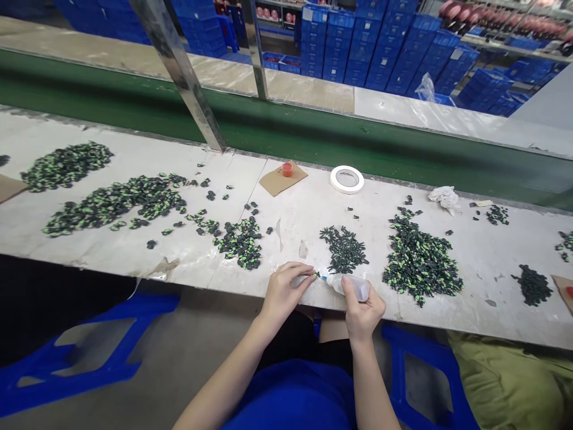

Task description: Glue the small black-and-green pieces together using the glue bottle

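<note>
Between thumb and fingertips, my left hand [287, 288] pinches a small black-and-green part [317, 274] just above the table's near edge. My right hand [363, 307] is wrapped round a clear squeeze bottle [358, 288] with a blue tip. The bottle lies nearly level, its tip pointing left at the small part; whether they touch I cannot tell. Beyond my hands is a pile of small dark pieces [344, 249]. To the right spreads a larger heap of black-and-green parts [418, 257], and a smaller cluster of such parts [244, 242] sits left of my left hand.
A roll of white tape [335, 181] and a red cup [287, 169] on cardboard [271, 184] stand farther back. Long heaps of parts [111, 203] cover the left side. A metal post [179, 71] rises behind, before a green conveyor belt [304, 131]. Blue stools [107, 371] flank me.
</note>
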{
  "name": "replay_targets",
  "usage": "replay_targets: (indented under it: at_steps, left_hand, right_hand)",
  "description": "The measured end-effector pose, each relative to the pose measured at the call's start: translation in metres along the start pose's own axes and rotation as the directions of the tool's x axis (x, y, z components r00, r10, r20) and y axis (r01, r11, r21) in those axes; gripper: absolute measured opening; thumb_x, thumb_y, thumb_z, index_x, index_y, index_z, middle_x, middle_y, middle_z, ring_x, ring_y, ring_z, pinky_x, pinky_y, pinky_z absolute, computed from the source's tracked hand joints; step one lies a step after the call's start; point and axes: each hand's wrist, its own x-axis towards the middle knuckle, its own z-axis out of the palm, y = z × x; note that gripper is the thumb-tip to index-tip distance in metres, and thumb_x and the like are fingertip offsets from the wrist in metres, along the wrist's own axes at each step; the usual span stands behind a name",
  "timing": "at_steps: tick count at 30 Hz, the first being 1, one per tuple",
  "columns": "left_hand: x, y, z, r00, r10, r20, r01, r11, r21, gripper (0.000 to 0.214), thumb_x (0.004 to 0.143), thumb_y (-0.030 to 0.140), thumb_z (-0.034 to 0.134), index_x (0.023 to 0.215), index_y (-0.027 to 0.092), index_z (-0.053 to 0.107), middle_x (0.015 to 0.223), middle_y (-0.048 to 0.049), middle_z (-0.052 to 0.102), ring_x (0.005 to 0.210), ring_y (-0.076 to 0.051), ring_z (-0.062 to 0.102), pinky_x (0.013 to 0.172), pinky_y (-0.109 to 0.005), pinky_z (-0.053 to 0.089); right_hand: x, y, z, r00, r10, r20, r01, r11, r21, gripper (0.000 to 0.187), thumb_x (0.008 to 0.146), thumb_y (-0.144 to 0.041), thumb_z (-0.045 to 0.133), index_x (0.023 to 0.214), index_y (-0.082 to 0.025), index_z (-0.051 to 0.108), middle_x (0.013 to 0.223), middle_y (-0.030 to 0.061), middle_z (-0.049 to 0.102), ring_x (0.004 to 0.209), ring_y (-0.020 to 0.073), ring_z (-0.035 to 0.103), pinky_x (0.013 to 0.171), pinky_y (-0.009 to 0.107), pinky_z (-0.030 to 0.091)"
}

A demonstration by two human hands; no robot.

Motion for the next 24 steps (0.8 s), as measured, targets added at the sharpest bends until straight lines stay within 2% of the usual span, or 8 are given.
replay_targets:
  at_steps: [5, 10, 14, 18, 21, 24]
  left_hand:
    - [0.001, -0.001, -0.002, 0.999, 0.009, 0.035, -0.009, 1.000, -0.011, 0.011, 0.081, 0.020, 0.068, 0.090, 0.021, 0.073, 0.087, -0.0046, 0.073, 0.082, -0.019, 0.070, 0.079, -0.032, 0.058]
    - [0.009, 0.005, -0.003, 0.993, 0.035, 0.110, -0.048, 0.993, 0.111, 0.012, 0.081, 0.020, 0.069, 0.092, 0.021, 0.072, 0.088, -0.0045, 0.074, 0.090, -0.021, 0.066, 0.082, -0.037, 0.054]
    - [0.021, 0.017, 0.008, 0.985, 0.084, 0.152, -0.120, 0.961, 0.247, 0.007, 0.085, 0.019, 0.064, 0.086, 0.021, 0.071, 0.086, -0.0040, 0.074, 0.090, -0.023, 0.062, 0.081, -0.040, 0.049]
    - [0.031, 0.029, 0.022, 0.972, 0.063, 0.226, -0.141, 0.928, 0.346, 0.010, 0.082, 0.013, 0.066, 0.083, 0.022, 0.071, 0.082, -0.0034, 0.074, 0.092, -0.025, 0.059, 0.080, -0.041, 0.045]
    - [0.035, 0.035, 0.026, 0.960, 0.004, 0.278, -0.114, 0.918, 0.380, 0.014, 0.081, 0.009, 0.065, 0.083, 0.021, 0.070, 0.080, -0.0042, 0.074, 0.094, -0.027, 0.057, 0.081, -0.043, 0.044]
    - [0.033, 0.038, 0.025, 0.961, -0.045, 0.273, -0.048, 0.944, 0.325, 0.016, 0.082, 0.008, 0.063, 0.086, 0.021, 0.070, 0.085, -0.0045, 0.075, 0.094, -0.027, 0.058, 0.083, -0.044, 0.044]
  right_hand:
    - [-0.001, 0.003, -0.004, 0.995, 0.082, -0.061, -0.077, 0.993, 0.087, 0.028, 0.079, -0.039, 0.068, 0.066, -0.015, 0.063, 0.054, -0.0011, 0.059, 0.048, 0.0131, 0.055, 0.047, 0.024, 0.045]
    - [0.008, 0.012, -0.018, 0.965, 0.123, -0.231, -0.092, 0.986, 0.139, 0.031, 0.071, -0.039, 0.075, 0.086, -0.016, 0.061, 0.082, 0.0057, 0.067, 0.073, 0.0197, 0.066, 0.065, 0.031, 0.054]
    - [0.019, 0.018, -0.021, 0.960, 0.109, -0.258, -0.077, 0.988, 0.132, 0.042, 0.064, -0.034, 0.081, 0.091, -0.019, 0.052, 0.094, 0.0074, 0.066, 0.086, 0.0208, 0.067, 0.080, 0.038, 0.055]
    - [0.024, 0.019, -0.018, 0.966, 0.124, -0.228, -0.102, 0.989, 0.104, 0.050, 0.065, -0.032, 0.081, 0.101, -0.019, 0.050, 0.097, 0.0083, 0.066, 0.089, 0.0208, 0.066, 0.082, 0.039, 0.055]
    - [0.018, 0.017, -0.019, 0.965, -0.007, -0.263, 0.010, 1.000, 0.012, 0.060, 0.065, -0.030, 0.082, 0.112, -0.019, 0.048, 0.105, 0.0112, 0.065, 0.093, 0.0217, 0.064, 0.079, 0.038, 0.054]
    - [0.004, 0.013, -0.019, 0.906, -0.218, -0.362, 0.192, 0.975, -0.107, 0.051, 0.066, -0.024, 0.083, 0.108, -0.019, 0.054, 0.096, 0.0074, 0.064, 0.080, 0.0181, 0.062, 0.067, 0.032, 0.052]
